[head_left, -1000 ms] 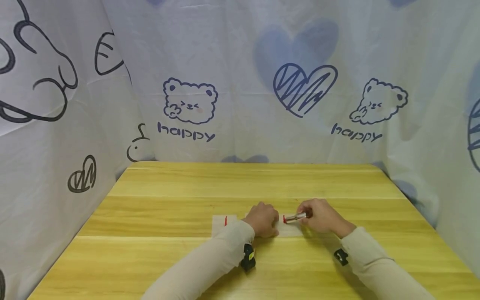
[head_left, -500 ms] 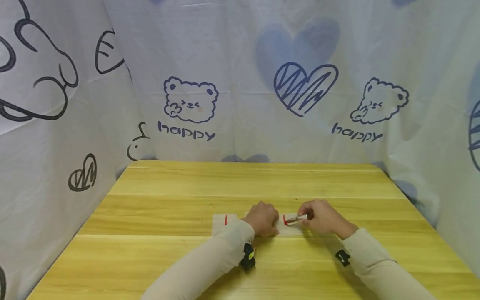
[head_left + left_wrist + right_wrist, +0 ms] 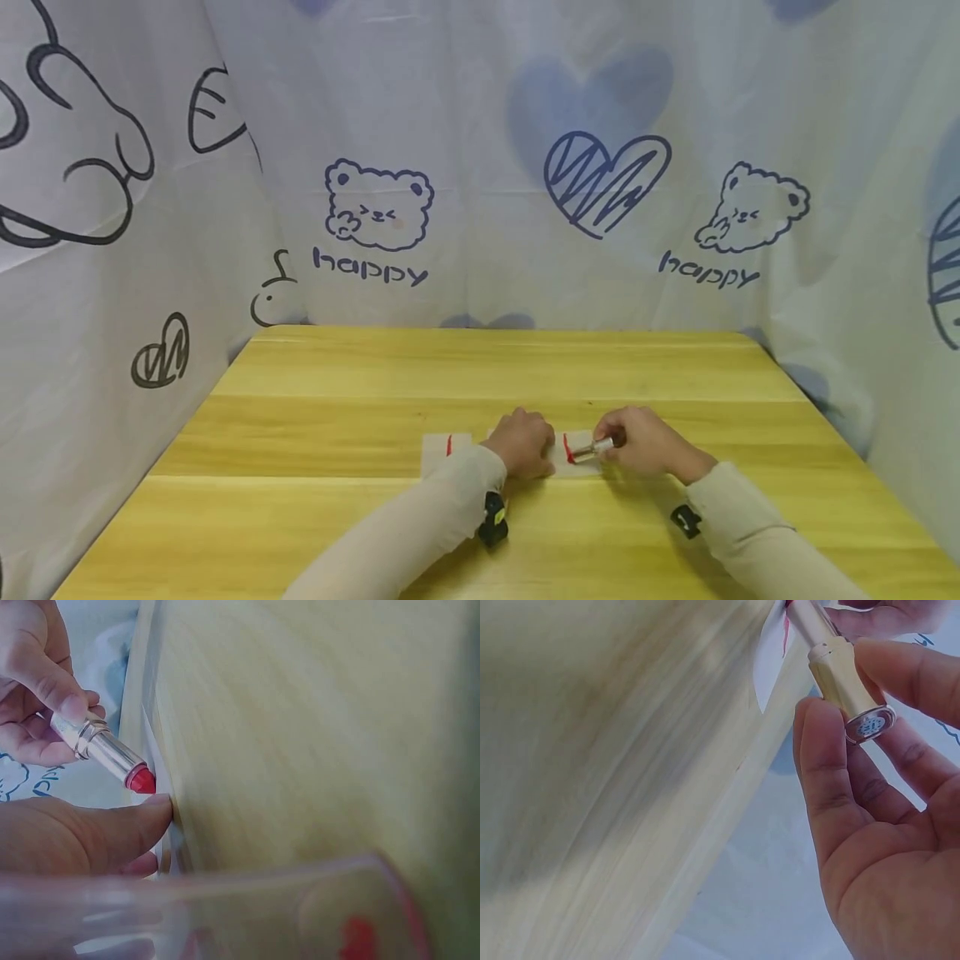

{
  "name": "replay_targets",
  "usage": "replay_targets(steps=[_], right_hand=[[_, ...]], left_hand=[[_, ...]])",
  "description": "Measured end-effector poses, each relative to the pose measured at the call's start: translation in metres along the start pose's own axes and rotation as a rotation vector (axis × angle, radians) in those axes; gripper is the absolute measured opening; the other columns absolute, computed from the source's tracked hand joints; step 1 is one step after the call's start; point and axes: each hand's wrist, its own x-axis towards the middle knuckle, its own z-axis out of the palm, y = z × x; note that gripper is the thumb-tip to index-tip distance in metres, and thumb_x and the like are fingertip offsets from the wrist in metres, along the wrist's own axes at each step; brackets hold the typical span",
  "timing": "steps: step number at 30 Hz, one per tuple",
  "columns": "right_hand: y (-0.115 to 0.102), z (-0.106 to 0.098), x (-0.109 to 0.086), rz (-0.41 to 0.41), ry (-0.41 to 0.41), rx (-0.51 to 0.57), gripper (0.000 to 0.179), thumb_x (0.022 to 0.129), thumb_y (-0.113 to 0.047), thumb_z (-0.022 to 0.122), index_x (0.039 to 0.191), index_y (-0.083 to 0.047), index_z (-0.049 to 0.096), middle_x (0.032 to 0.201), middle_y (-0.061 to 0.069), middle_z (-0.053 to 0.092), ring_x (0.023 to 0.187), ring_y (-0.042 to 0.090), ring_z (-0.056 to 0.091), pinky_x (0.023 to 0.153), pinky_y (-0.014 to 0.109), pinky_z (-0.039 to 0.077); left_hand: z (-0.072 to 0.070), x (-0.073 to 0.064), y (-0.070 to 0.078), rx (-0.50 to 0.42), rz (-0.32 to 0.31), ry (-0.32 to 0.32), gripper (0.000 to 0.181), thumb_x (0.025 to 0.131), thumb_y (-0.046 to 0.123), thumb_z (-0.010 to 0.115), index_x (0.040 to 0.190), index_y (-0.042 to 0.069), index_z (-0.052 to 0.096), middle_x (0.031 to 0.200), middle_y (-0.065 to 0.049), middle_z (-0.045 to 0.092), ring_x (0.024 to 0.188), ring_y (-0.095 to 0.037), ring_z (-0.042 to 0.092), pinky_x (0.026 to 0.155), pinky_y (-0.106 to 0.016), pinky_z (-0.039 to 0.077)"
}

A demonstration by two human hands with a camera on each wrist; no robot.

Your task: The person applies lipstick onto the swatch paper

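Note:
My right hand pinches a lipstick in a metallic case between thumb and fingers. Its red tip touches a white paper piece, at the lower end of a red stroke. My left hand rests on the left part of that paper, covering it there. In the left wrist view the thumb lies straight along the paper's edge, close below the lipstick's red tip. The right wrist view shows the case's round base between the fingertips.
Left of the left hand lies another white paper piece with a red line, partly behind the sleeve. A blurred transparent pinkish object fills the bottom of the left wrist view. The wooden table meets a printed cloth.
The lipstick has moved slightly toward me, and the red stroke on the right paper has grown longer. The left hand stays in place on the paper.

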Motion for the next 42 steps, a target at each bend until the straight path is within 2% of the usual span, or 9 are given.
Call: replay_targets(steps=[8, 21, 33, 42], right_hand=[[0.0011, -0.0018, -0.0023, 0.001, -0.024, -0.003, 0.01, 0.082, -0.004, 0.072, 0.086, -0.012, 0.07, 0.076, -0.01, 0.063, 0.066, 0.007, 0.053, 0.061, 0.028, 0.046], [-0.0017, -0.0057, -0.005, -0.062, -0.061, 0.026, 0.006, 0.083, -0.007, 0.073, 0.086, -0.011, 0.07, 0.077, -0.01, 0.063, 0.068, 0.005, 0.055, 0.061, 0.026, 0.047], [0.0008, -0.0058, -0.0051, -0.054, -0.079, 0.031, 0.005, 0.083, -0.006, 0.073, 0.084, -0.009, 0.069, 0.075, -0.011, 0.062, 0.065, 0.004, 0.054, 0.06, 0.026, 0.046], [0.0, -0.0064, -0.0046, -0.06, -0.089, 0.034, 0.005, 0.084, -0.005, 0.071, 0.086, -0.009, 0.069, 0.075, -0.011, 0.062, 0.066, 0.005, 0.053, 0.061, 0.026, 0.046]], left_hand=[[0.0004, -0.0006, 0.0, -0.015, 0.001, 0.006, 0.034, 0.083, 0.038, 0.077, 0.111, 0.019, 0.073, 0.107, 0.003, 0.064, 0.097, -0.019, 0.053, 0.086, -0.036, 0.044], [0.0025, -0.0012, -0.0019, 0.01, 0.013, 0.02, 0.034, 0.082, 0.039, 0.077, 0.109, 0.019, 0.073, 0.106, 0.004, 0.064, 0.096, -0.018, 0.053, 0.085, -0.035, 0.045], [0.0014, -0.0011, -0.0014, 0.005, 0.01, 0.012, 0.035, 0.083, 0.039, 0.077, 0.111, 0.019, 0.073, 0.107, 0.004, 0.064, 0.097, -0.018, 0.053, 0.086, -0.035, 0.044], [0.0003, -0.0015, -0.0013, 0.009, 0.007, 0.012, 0.032, 0.082, 0.038, 0.078, 0.107, 0.019, 0.073, 0.103, 0.005, 0.064, 0.092, -0.017, 0.052, 0.082, -0.033, 0.043]])
